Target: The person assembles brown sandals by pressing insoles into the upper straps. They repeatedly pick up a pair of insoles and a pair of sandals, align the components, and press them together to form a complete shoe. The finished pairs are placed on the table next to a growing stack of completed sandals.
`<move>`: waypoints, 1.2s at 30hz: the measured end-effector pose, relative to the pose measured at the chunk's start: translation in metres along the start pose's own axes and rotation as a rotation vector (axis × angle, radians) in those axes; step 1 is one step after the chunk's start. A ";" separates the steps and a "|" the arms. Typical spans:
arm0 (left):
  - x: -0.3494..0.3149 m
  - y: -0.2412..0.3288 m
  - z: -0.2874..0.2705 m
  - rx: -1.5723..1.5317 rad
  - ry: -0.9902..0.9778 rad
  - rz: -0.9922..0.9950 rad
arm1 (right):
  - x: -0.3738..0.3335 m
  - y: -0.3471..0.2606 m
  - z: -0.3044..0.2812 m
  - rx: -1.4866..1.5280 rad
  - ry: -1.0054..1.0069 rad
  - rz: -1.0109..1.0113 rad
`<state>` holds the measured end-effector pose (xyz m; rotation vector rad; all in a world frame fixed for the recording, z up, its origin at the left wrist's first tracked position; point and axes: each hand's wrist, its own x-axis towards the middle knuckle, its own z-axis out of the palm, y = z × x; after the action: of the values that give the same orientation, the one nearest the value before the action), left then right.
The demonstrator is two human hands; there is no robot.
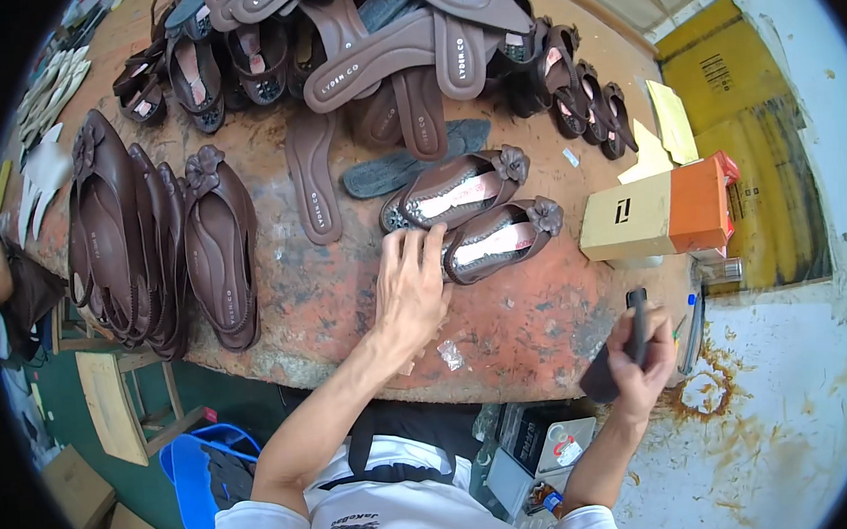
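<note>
A pair of brown open-toe shoes lies in the middle of the bench, heels toward me: a farther shoe and a nearer shoe. Both have flower trims at the toe and pale inner soles with a wet-looking shine. My left hand is closed at the heel of the nearer shoe, its fingertips also reaching the farther one's heel. At the bench's right edge, my right hand grips a dark tool with an upright handle and a broad flat part. Motion blurs it, so its exact kind is unclear.
Brown insoles are heaped over shoes at the back. A single insole and a grey sole-shaped piece lie nearer. Finished-looking shoes stand in a row at left. A cream-and-orange box sits at right by the wall.
</note>
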<state>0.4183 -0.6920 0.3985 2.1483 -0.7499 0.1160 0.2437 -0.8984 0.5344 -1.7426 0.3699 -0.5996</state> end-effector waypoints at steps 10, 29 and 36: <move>-0.071 -0.035 -0.104 -0.119 -0.347 -0.020 | -0.006 0.006 0.033 -0.612 -0.393 -0.140; -0.086 -0.050 -0.112 -0.370 -0.044 -0.540 | -0.030 0.059 0.170 -0.573 -0.666 -0.272; -0.083 -0.049 -0.116 -0.374 -0.080 -0.548 | -0.035 0.066 0.172 -0.553 -0.640 -0.246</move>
<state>0.3976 -0.5431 0.4124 1.9250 -0.1823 -0.3717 0.3182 -0.7585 0.4348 -2.4163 -0.1537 -0.0744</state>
